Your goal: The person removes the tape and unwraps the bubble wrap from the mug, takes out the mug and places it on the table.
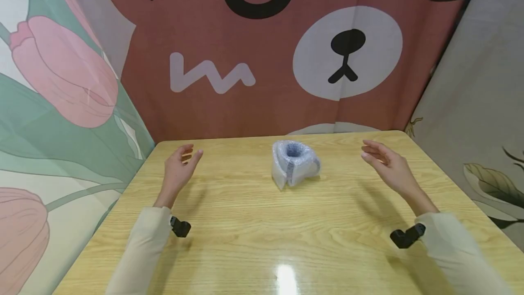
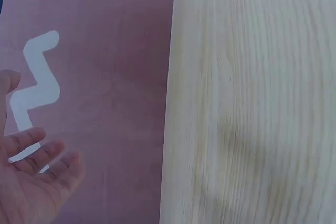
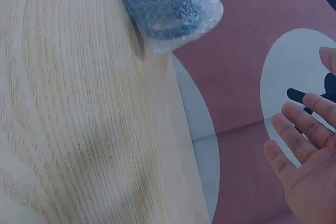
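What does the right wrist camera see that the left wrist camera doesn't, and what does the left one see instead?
Only the right wrist view shows the bubble-wrapped bundle, the person's right grip and the dark mouth lines of the printed face. Only the left wrist view shows the left grip and the pale zigzag's bends. Both share the wooden table and the reddish backdrop.

left hand [image 1: 178, 168]: bare
right hand [image 1: 390, 168]: bare
left sleeve [image 1: 141, 245]: pale cream, long, plain
right sleeve [image 1: 456, 245]: matching pale cream, lightly creased
left wrist camera [image 1: 181, 227]: small, black, blocky
right wrist camera [image 1: 405, 237]: black, angular
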A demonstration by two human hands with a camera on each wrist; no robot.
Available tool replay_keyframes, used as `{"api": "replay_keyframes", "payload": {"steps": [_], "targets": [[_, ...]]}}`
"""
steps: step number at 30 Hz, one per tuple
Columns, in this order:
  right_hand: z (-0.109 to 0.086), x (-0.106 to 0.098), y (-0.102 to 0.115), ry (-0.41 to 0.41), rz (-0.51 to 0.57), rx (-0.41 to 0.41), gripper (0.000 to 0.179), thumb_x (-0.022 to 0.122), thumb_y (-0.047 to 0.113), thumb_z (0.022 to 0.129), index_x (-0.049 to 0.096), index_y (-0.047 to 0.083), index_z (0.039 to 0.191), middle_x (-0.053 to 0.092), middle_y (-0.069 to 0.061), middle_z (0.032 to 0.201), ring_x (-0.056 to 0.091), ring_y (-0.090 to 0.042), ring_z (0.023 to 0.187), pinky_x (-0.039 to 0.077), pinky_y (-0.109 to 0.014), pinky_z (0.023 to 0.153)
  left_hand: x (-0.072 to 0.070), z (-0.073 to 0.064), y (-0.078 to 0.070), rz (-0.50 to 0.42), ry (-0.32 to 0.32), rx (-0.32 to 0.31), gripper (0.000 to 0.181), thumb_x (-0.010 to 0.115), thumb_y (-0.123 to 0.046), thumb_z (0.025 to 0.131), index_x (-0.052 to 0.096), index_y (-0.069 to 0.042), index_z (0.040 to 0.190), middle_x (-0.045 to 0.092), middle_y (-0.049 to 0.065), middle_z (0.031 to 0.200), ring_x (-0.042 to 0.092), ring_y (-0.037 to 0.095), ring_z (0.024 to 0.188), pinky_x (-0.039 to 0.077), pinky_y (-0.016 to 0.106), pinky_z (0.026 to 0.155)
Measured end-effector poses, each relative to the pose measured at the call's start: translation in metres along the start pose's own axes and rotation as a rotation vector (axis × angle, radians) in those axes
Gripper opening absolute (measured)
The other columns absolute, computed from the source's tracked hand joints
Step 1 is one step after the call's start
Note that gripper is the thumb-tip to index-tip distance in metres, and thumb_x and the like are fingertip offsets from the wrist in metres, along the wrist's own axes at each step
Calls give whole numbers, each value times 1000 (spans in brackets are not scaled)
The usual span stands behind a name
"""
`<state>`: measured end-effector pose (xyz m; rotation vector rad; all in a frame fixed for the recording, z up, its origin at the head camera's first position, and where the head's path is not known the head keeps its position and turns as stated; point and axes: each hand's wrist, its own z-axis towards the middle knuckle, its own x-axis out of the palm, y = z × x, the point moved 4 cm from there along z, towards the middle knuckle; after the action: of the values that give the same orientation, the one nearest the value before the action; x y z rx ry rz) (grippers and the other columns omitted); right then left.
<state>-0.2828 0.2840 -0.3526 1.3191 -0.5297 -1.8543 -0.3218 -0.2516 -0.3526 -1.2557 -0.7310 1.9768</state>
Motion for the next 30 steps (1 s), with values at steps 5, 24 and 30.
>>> {"api": "replay_keyframes", "payload": {"steps": [5, 24, 30], "targets": [[2, 4, -3, -39, 31, 3, 51, 54, 31, 101, 42, 11, 147, 56, -17, 133, 55, -13, 117, 48, -29, 90, 3, -2, -6, -53, -50, 11, 55, 62, -43, 93, 57, -2, 130, 58, 22, 125, 59, 37, 108, 51, 48, 87], [8, 19, 10, -65, 248, -65, 45, 62, 17, 97, 50, 4, 138, 57, -17, 128, 55, -3, 109, 45, -13, 86, 23, -2, -18, -244, 46, 65, 44, 65, -32, 95, 58, -7, 130, 60, 14, 122, 60, 29, 108, 51, 36, 87], [11, 23, 13, -73, 279, -73, 49, 63, 15, 96, 47, 4, 141, 58, -11, 127, 56, -6, 109, 46, -14, 85, 28, -2, -22, -320, 97, 72, 44, 65, -21, 95, 54, -4, 133, 57, 17, 125, 58, 33, 110, 50, 21, 80]]}}
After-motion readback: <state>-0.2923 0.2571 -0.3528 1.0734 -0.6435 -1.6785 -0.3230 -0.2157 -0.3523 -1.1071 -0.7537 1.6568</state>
